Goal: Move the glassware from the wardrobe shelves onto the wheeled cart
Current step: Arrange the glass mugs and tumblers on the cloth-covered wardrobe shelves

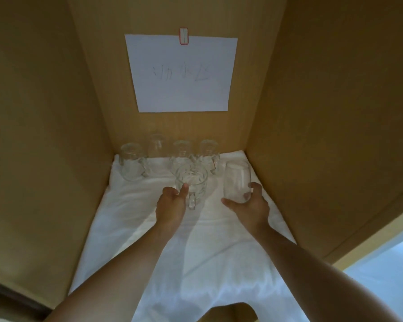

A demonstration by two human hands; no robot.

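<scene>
Wardrobe shelf (98, 94) draped in white cloth (196, 252): our left hand (171, 201) curls round a patterned mug (191, 182), our right hand (249, 201) round a smooth tumbler (236, 182). Four glasses (182, 149) stand just behind. Loose cloth could snag a base, and we might knock those rear ones over.

You've got one sign: a white paper sheet (181, 74) on the back wall of the wardrobe (289, 89), w/ faint handwritten marks mid-page, approx. three characters, too blurred to read. At its top edge sits a small red-bordered sticker (183, 36) w/ two vertical strokes, no legible text. Nothing readable on the glasses (191, 180) or white cloth (172, 240).
</scene>
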